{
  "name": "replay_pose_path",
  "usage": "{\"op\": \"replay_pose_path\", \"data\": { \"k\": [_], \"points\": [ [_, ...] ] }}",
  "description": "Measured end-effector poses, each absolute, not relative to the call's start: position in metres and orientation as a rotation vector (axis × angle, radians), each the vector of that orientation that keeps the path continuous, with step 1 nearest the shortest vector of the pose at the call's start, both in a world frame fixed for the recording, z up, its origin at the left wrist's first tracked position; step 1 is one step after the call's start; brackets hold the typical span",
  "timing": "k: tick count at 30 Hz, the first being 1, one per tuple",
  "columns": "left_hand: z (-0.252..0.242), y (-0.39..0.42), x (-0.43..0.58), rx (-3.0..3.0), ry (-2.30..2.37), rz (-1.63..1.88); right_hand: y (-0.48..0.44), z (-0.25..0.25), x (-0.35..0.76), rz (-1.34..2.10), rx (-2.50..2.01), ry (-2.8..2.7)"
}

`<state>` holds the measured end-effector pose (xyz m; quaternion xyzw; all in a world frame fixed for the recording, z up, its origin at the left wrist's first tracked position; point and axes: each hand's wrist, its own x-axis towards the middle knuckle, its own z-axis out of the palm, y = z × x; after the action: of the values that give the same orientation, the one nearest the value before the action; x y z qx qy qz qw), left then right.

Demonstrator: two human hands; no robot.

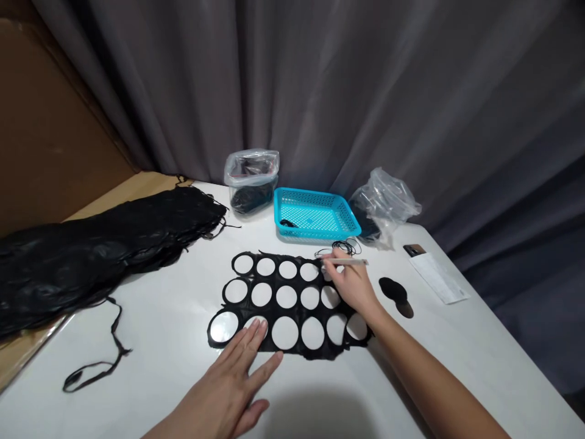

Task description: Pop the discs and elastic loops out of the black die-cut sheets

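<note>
A thin black sheet [274,310] with rows of round cut-outs lies flat on the white table, which shows through the holes. My left hand [237,372] rests on its lower left edge, fingers spread and pressing it down. At the upper right of the sheet, my right hand [350,280] grips a slim, pale pen-like tool [350,261] held nearly level. Its tip reaches the sheet's top edge by the last holes; whether it is a knife or a pen I cannot tell. Thin black rings [347,246] lie just beyond my right hand.
A blue perforated basket [315,233] with a small black piece inside stands behind the sheet. Clear plastic bags [251,183] with black contents flank it. Stacked black sheets [105,244] lie left, near a black strip [119,341]. Black discs [393,289] and a white paper [439,277] lie right.
</note>
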<state>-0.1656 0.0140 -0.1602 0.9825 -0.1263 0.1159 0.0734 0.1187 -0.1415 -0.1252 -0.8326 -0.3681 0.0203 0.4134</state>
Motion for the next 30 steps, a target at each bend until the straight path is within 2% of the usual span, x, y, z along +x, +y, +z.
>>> {"op": "replay_pose_path", "data": {
  "k": [6,12,23,30],
  "points": [
    [-0.156,0.035,-0.131,2.899,-0.237,0.359,-0.127,-0.134,0.069,0.624,-1.893,-1.005],
    [-0.169,0.056,-0.108,2.945,-0.422,0.223,-0.124,-0.148,0.054,0.714,-1.831,-1.003],
    [-0.171,0.055,-0.111,2.878,-0.410,0.269,-0.125,-0.150,0.053,0.545,-1.842,-1.166],
    [-0.173,0.055,-0.112,2.896,-0.415,0.236,-0.135,-0.169,0.034,-0.031,-1.918,-1.753]
  ]
}}
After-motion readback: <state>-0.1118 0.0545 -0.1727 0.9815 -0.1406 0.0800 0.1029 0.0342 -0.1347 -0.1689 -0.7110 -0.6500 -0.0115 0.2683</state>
